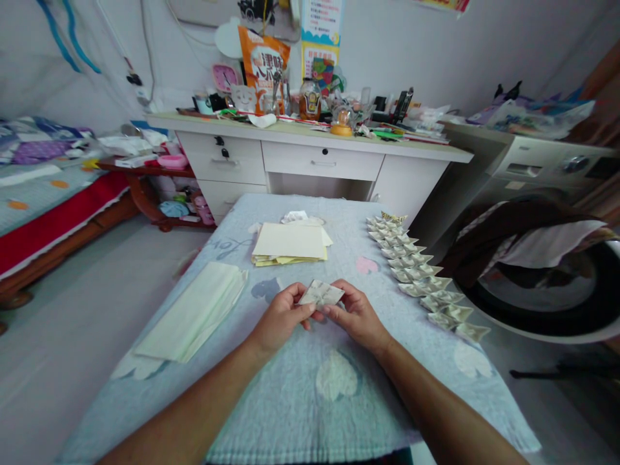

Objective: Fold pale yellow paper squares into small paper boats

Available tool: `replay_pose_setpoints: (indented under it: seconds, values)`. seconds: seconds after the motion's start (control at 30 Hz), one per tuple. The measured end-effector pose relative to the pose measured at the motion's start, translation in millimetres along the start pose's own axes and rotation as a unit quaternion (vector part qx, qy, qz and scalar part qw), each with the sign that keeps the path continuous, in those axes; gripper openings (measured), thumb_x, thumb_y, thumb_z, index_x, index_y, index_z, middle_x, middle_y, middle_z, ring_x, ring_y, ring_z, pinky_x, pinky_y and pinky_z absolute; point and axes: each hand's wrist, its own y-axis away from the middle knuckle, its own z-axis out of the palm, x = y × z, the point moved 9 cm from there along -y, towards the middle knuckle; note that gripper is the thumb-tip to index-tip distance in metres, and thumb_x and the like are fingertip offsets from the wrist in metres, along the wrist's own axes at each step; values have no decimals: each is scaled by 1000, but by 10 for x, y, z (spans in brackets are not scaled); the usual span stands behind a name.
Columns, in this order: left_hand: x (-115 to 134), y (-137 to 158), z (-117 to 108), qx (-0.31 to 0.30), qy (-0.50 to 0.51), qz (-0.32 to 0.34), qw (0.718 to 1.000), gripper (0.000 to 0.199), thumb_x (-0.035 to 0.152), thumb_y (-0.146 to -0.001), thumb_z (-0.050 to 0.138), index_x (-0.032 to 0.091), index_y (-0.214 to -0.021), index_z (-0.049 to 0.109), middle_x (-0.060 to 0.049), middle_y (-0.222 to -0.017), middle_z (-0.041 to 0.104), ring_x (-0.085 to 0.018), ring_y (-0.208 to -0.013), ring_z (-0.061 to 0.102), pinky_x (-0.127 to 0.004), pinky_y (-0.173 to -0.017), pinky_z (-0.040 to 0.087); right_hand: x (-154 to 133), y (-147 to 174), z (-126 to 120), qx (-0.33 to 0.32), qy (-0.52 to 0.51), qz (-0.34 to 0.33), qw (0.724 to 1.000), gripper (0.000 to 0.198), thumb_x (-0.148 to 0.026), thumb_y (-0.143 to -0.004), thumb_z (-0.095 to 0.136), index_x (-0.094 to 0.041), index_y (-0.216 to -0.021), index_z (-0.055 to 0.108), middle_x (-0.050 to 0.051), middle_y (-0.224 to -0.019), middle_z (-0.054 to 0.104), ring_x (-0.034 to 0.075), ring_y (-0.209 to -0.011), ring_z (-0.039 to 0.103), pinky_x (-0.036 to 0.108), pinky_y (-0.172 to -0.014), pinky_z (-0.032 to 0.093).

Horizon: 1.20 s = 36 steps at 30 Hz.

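Note:
A small folded piece of paper (321,293), whitish and roughly diamond-shaped, is held up above the cloth between my two hands. My left hand (285,314) pinches its left corner with thumb and fingers. On the opposite side, my right hand (359,314) grips the right corner the same way. To the right stands a long row of folded paper boats (411,261), with a yellow-patterned one at the far end. Beyond my hands lies a stack of cream and yellow paper sheets (289,241). Farther left is a pile of long pale green paper (194,313).
A light blue cloth with heart prints (290,400) covers the table. Behind it stands a white desk (320,158) crowded with jars, a snack bag and other items. A washing machine (547,168) with its door open is at the right, a bed (48,200) at the left.

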Motion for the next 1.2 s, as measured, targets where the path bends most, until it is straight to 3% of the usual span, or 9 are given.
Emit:
replay_pose_setpoints:
  seconds: [0.13,0.27,0.33,0.43,0.57,0.77,0.93,1.07,1.2]
  values:
    - [-46,11,40,-8,-11,-5,1000,20,29,-77,63,16,-84,49,1,-76,59,-10,-59,60,-18,-46,39,-68,3,28,-17,22,-16,999,15,-30,-84,59,-19,-77,55,-1,-75,52,14,-70,50,25,-66,41]
    - [-7,30,-46,42,-104,17,994,23,19,-76,62,19,-96,51,5,-74,56,-5,-50,52,-18,-49,39,-201,34,2,11,154,-93,984,7,-14,-81,54,-19,-76,55,0,-75,52,15,-74,50,26,-69,38]
    - [83,47,-59,55,-160,61,984,28,15,-76,61,20,-102,53,1,-87,60,-8,-60,58,-20,-55,43,-232,54,10,24,252,-129,959,11,-9,-76,54,-19,-79,56,2,-77,53,17,-77,49,28,-71,36]
    - [286,99,-25,59,-257,170,950,17,10,-74,60,20,-88,60,-4,-106,58,-15,-91,61,-26,-75,48,-188,67,56,15,377,-143,915,16,-6,-73,56,-19,-83,59,4,-81,54,19,-80,46,31,-72,33]
    - [310,106,4,38,-334,207,919,14,6,-74,59,19,-76,61,-3,-96,62,-16,-96,59,-30,-89,44,-102,80,121,-25,452,-128,883,21,-3,-72,53,-19,-84,59,5,-84,55,20,-82,45,32,-75,31]
    - [180,68,-34,10,-383,181,906,16,2,-74,55,19,-75,57,-2,-97,61,-15,-94,58,-28,-86,44,3,82,133,-71,380,-70,920,31,-4,-71,53,-17,-99,54,4,-88,58,19,-84,48,29,-76,33]
    - [194,112,1,0,-463,185,867,16,3,-73,55,19,-74,57,-2,-92,60,-17,-95,54,-31,-86,41,19,94,174,-108,386,-77,913,20,-4,-75,54,-19,-87,60,3,-89,59,18,-88,48,30,-78,31]
    - [193,125,26,-12,-530,176,830,11,8,-75,57,19,-75,60,-1,-84,60,-19,-89,52,-31,-80,39,12,89,152,-101,387,-75,913,19,-6,-77,58,-19,-89,64,3,-90,60,19,-89,48,31,-79,31]
    - [149,104,-8,-7,-568,139,811,7,17,-80,57,21,-76,62,-1,-82,62,-20,-87,53,-34,-78,35,29,70,114,-90,376,-65,920,13,-11,-81,62,-20,-89,67,3,-90,61,18,-89,48,31,-79,31]
